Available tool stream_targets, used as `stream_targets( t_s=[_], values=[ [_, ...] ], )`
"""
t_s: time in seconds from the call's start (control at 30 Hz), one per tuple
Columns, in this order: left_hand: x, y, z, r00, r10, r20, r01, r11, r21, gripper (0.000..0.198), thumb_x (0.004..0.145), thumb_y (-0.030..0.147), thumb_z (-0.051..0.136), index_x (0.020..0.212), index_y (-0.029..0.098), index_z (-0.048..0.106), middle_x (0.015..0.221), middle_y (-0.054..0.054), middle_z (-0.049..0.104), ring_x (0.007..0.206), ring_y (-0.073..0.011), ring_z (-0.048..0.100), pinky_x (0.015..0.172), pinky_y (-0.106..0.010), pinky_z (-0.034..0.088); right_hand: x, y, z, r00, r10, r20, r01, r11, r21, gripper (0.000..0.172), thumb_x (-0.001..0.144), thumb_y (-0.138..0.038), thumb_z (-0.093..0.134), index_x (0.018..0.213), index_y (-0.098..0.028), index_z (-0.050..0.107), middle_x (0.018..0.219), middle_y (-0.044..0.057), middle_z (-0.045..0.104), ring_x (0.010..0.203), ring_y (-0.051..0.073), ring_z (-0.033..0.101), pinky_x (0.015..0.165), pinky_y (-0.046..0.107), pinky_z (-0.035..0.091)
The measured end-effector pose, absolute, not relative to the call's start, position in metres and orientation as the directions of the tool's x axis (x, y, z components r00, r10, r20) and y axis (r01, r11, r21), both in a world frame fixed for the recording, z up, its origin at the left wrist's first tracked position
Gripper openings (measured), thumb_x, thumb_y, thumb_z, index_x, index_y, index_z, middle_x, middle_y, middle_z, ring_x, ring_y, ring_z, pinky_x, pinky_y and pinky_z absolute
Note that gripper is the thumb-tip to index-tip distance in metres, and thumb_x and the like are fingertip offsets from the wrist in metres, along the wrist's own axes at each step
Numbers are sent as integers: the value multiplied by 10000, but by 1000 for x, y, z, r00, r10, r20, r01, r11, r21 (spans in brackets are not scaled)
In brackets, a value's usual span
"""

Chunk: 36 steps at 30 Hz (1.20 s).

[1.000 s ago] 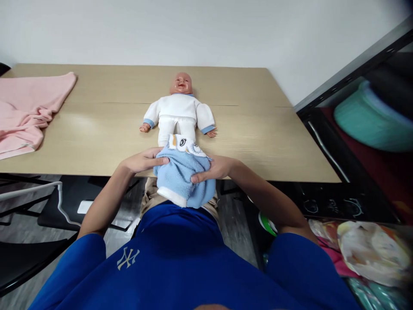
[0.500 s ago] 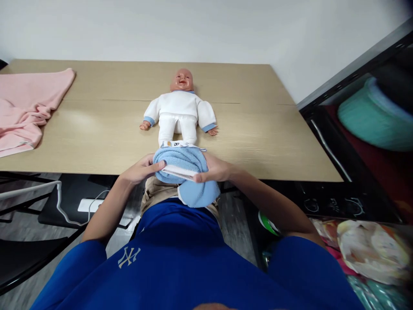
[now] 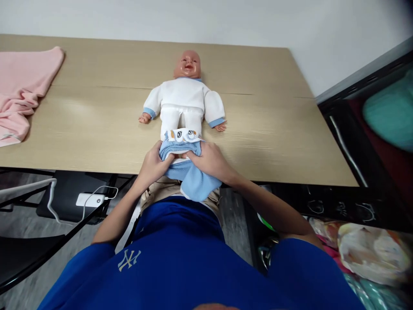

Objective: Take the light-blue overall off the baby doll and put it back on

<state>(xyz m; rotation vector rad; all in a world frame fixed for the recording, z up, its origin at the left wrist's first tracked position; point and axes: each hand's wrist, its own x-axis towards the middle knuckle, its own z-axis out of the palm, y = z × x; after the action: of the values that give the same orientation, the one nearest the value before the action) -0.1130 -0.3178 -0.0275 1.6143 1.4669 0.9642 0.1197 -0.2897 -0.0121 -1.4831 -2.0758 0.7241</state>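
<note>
A baby doll (image 3: 183, 97) in a white suit with blue cuffs lies on its back in the middle of the wooden table (image 3: 97, 125), head toward the wall. At its feet is a bunched light blue garment (image 3: 193, 181) with a white printed band. My left hand (image 3: 155, 163) grips the garment's left side, fingers curled into the fabric. My right hand (image 3: 208, 159) grips its right side the same way. Both hands sit at the table's near edge, just below the doll's legs, and part of the garment hangs down over my lap.
A pink cloth (image 3: 19, 90) lies crumpled at the table's far left. Under the table on the left are a white power adapter (image 3: 90, 199) with cable and a black chair (image 3: 26, 258). A dark shelf (image 3: 371, 142) and bags (image 3: 371, 249) stand on the right.
Both hands have moved forward with the blue garment, from the table's edge up to the doll's feet. The garment is bunched tighter. The view has shifted closer to the table.
</note>
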Motion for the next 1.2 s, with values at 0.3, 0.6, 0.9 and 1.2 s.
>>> stream_targets(
  t_s=[0.3, 0.6, 0.9, 1.2],
  values=[
    [-105, -265, -30, 81, 992, 92, 423, -118, 898, 145, 1017, 302, 743, 1111, 225, 664, 1062, -47, 808, 971, -252, 746, 887, -406, 569, 130, -236, -17, -270, 957, 108, 666, 267, -697, 163, 1013, -336, 747, 1091, -240, 853, 1152, 133, 912, 1145, 415, 847, 1038, 535, 674],
    [-130, -299, -29, 51, 998, 23, 565, -48, 824, 246, 1077, 326, 672, 1258, 277, 513, 904, -17, 732, 876, -303, 732, 946, -503, 562, 106, -265, 18, -397, 917, 33, 724, 335, -604, 429, 1022, -438, 824, 1375, -196, 784, 1184, 169, 885, 1116, 429, 830, 985, 511, 648],
    [-125, -293, -62, 107, 980, 169, 767, -190, 613, 174, 1009, 241, 602, 1143, 258, 492, 1084, -133, 731, 1161, -413, 732, 1171, -635, 506, 102, -262, -16, -502, 853, 144, 740, 510, -438, 363, 1007, -238, 746, 1360, -169, 697, 1368, 227, 769, 1336, 460, 679, 1231, 658, 569],
    [-142, -279, -61, 115, 968, 225, 436, -252, 864, 409, 1032, 277, 661, 1425, 220, 560, 1430, -168, 755, 1314, -319, 728, 1183, -483, 565, 118, -246, -29, -440, 883, 165, 543, 408, -734, 637, 911, -340, 889, 1476, -204, 628, 1414, 188, 774, 1330, 406, 740, 1156, 575, 623]
  ],
)
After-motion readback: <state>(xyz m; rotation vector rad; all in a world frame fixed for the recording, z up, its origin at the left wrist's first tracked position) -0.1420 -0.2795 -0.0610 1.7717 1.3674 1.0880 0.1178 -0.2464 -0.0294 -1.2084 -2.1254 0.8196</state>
